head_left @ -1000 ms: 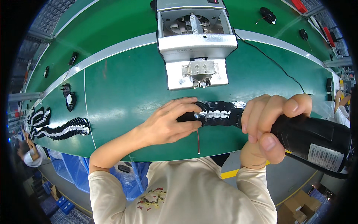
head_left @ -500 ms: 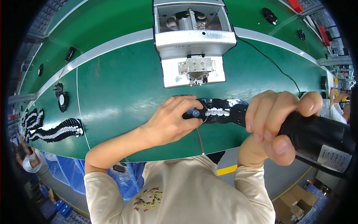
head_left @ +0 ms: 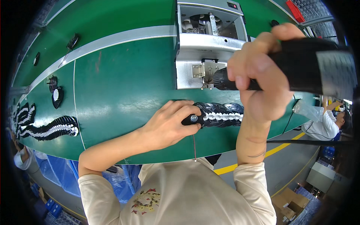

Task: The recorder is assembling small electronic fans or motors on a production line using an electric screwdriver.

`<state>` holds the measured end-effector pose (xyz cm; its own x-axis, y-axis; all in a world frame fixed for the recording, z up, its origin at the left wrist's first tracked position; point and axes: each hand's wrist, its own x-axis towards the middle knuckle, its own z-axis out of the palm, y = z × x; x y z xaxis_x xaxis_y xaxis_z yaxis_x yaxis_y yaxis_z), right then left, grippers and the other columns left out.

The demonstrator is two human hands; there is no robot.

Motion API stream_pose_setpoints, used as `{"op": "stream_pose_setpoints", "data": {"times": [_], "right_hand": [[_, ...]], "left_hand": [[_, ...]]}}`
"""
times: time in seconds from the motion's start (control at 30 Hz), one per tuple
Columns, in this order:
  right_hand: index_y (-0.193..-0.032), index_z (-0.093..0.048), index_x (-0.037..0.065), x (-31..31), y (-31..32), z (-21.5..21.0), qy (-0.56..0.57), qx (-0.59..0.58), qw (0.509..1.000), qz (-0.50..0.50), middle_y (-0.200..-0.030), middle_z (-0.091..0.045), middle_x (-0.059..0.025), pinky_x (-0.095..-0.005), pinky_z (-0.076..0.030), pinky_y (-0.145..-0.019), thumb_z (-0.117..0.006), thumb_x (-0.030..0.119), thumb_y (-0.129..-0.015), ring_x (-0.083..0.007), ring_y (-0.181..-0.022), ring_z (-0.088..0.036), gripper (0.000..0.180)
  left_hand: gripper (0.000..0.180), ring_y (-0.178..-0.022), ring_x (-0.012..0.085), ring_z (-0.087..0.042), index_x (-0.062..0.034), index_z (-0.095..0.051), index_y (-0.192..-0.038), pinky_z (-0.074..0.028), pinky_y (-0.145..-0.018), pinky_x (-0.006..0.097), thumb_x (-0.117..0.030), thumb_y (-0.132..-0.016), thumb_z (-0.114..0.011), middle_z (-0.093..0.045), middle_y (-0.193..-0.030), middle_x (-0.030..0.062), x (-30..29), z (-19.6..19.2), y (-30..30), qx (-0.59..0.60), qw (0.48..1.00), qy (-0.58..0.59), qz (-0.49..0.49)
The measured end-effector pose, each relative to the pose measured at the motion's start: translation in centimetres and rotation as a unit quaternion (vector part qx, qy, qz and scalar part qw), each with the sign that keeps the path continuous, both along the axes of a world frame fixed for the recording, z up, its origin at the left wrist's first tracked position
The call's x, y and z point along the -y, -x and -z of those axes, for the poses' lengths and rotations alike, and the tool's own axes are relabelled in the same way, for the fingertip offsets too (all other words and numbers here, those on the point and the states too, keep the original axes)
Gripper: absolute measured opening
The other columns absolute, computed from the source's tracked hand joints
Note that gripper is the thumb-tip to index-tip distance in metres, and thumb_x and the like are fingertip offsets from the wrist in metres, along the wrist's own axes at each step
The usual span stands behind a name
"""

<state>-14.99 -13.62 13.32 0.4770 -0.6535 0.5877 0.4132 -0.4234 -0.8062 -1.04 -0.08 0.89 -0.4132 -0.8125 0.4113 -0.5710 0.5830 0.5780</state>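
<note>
My right hand (head_left: 262,73) is wrapped round a thick black electric screwdriver (head_left: 303,63) with a pale label. The screwdriver's ribbed nose (head_left: 224,79) is at the front outlet of a silver screw feeder (head_left: 208,42); whether it touches, I cannot tell. On the green bench, my left hand (head_left: 170,122) grips a small black housing (head_left: 192,119) between thumb and fingers, a shiny round spot on its top. A thin dark red wire (head_left: 194,148) runs from beneath that hand toward the bench's front edge. Against the housing lies a row of overlapping black parts with white middles (head_left: 221,115).
At the left lies a longer curved row of similar black-and-white parts (head_left: 52,128), with single black parts (head_left: 57,96) behind it. A pale rail (head_left: 123,39) crosses the bench. A clear plastic bag (head_left: 309,109) and a seated person (head_left: 324,122) are at the right.
My right hand has carried the screwdriver away from the row of parts, up and forward to the screw feeder. My left hand keeps its hold on the housing. The whole view has shifted slightly.
</note>
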Motion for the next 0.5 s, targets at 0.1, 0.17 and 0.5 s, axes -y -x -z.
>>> {"op": "stream_pose_setpoints", "data": {"times": [0.1,0.17,0.5], "right_hand": [[-0.13,-0.044,0.002,0.4,-0.4,1.8,0.018,0.02,0.999,0.026,-0.064,-0.047,-0.0051,-0.0324,-0.042,-0.045,-0.05,0.0,-0.082,-0.0134,-0.044,-0.042,0.048],[-0.128,-0.043,0.003,0.4,0.5,1.4,0.048,-0.054,0.996,0.058,-0.065,-0.046,-0.0051,-0.033,-0.042,-0.047,-0.05,0.001,-0.082,-0.0136,-0.044,-0.042,0.047],[-0.12,-0.039,0.01,-4.9,3.0,3.1,-0.055,-0.037,0.997,-0.044,-0.067,-0.049,-0.0042,-0.033,-0.044,-0.05,-0.059,0.001,-0.086,-0.0146,-0.046,-0.048,0.04]], "left_hand": [[0.017,-0.116,0.0312,-0.057,-0.015,-0.072,-0.092,-0.049,-0.089,0.042,-0.012,-0.075,-0.072,-0.058,-0.116,0.0064,-0.3,0.6,-0.1,-0.005,1.0,0.009,-0.004],[0.018,-0.115,0.0316,-0.058,-0.0148,-0.073,-0.093,-0.049,-0.088,0.042,-0.012,-0.075,-0.073,-0.06,-0.115,0.0068,-0.4,0.9,-0.3,-0.013,1.0,0.017,-0.009],[0.018,-0.113,0.0297,-0.058,-0.0143,-0.075,-0.091,-0.047,-0.094,0.04,-0.016,-0.074,-0.069,-0.063,-0.111,0.0076,-0.5,1.5,-0.1,-0.039,0.998,0.031,-0.026]]}}
